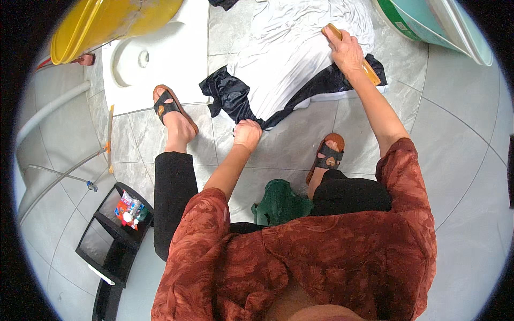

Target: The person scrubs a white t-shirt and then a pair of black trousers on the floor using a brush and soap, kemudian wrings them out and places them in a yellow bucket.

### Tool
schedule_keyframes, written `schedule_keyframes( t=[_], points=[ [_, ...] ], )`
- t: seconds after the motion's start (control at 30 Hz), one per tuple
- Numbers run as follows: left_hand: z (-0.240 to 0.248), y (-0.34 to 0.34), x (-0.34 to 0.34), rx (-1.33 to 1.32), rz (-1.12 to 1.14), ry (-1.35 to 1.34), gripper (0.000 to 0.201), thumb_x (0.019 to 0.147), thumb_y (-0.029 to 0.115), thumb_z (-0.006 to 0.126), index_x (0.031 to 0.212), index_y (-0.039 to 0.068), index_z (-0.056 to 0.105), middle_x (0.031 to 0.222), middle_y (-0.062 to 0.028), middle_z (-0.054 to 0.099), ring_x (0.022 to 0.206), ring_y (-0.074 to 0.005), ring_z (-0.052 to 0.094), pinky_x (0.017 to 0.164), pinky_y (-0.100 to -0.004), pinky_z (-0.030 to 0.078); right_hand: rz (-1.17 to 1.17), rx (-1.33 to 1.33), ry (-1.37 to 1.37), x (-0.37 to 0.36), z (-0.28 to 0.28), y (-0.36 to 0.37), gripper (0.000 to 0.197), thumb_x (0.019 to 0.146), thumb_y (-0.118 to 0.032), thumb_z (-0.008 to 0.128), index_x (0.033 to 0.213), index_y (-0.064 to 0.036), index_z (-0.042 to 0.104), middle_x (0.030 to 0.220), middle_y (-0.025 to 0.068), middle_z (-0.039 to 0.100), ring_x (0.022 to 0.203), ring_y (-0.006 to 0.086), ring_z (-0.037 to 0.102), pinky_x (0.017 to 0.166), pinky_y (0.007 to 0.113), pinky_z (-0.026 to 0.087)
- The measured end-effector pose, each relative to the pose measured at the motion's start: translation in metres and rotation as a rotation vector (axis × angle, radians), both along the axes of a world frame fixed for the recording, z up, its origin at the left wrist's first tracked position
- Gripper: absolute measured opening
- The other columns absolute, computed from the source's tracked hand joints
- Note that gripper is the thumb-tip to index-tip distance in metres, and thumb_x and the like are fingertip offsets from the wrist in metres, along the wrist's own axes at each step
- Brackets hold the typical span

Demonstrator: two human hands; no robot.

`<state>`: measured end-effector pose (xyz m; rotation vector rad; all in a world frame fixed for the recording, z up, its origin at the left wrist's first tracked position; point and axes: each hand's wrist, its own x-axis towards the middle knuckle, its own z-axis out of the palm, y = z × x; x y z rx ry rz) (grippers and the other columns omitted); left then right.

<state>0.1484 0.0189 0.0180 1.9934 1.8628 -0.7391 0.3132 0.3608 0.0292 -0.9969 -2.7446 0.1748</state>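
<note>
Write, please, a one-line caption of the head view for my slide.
Left hand gripping black-and-white cloth on floor tiles, right hand holding a yellow tool on it.

Pretty sure this was a bathroom or wash area, couldn't tell whose. The giveaway was the white pan (187,80) sunk in the grey tiles (460,128), which looked like a squat toilet. A yellow tub (123,21) overlapped the pan's far left, a pipe (53,111) ran left of it, a shelf (127,238) with packets (127,209) stood nearer than it, and a teal tub (409,16) sat well to its right.
</note>
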Motion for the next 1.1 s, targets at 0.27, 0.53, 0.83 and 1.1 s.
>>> schedule_keyframes(
  t=[0.27, 0.53, 0.83, 1.1],
  points=[
    [-0.006, -0.01, -0.001, 0.055, -0.027, 0.08, 0.011, 0.077, 0.015, 0.055, 0.077, 0.007, 0.063, 0.071, -0.0072, 0.06, 0.065, -0.0216, 0.06, 0.044, -0.033, 0.047, 0.648, -0.699, -0.239, -0.062, 0.029, -0.146, 0.033, 0.094, -0.028, 0.046, 0.124, -0.02, 0.057, 0.12, 0.0136, 0.058, 0.109, 0.0311, 0.055, 0.092, 0.041, 0.045],
    [-0.006, -0.011, -0.001, 0.075, 0.039, -0.009, 0.011, 0.075, 0.014, 0.056, 0.074, 0.005, 0.063, 0.07, -0.0092, 0.06, 0.065, -0.0232, 0.06, 0.046, -0.0348, 0.048, 0.117, -0.032, -0.272, -0.099, 0.025, 0.035, 0.057, 0.085, -0.001, 0.045, 0.133, -0.032, 0.047, 0.11, 0.014, 0.059, 0.087, 0.033, 0.062, 0.076, 0.043, 0.054],
    [0.002, 0.002, 0.003, 0.101, 0.009, -0.006, 0.009, 0.077, 0.015, 0.056, 0.073, 0.008, 0.06, 0.072, -0.0088, 0.059, 0.066, -0.0226, 0.059, 0.045, -0.0337, 0.046, 0.552, -0.259, 0.18, -0.098, -0.035, -0.056, 0.047, 0.085, -0.01, 0.054, 0.128, -0.0285, 0.054, 0.113, 0.0101, 0.06, 0.095, 0.028, 0.06, 0.08, 0.04, 0.051],
    [0.035, 0.022, 0.006, -0.096, 0.1, -0.01, 0.024, 0.074, 0.028, 0.062, 0.085, 0.007, 0.061, 0.084, -0.0101, 0.06, 0.077, -0.0245, 0.06, 0.056, -0.0398, 0.046, -0.045, -0.22, -0.105, -0.083, 0.04, 0.027, 0.05, 0.085, -0.015, 0.057, 0.129, -0.0377, 0.051, 0.11, 0.0103, 0.058, 0.094, 0.0307, 0.059, 0.073, 0.041, 0.052]
  ],
)
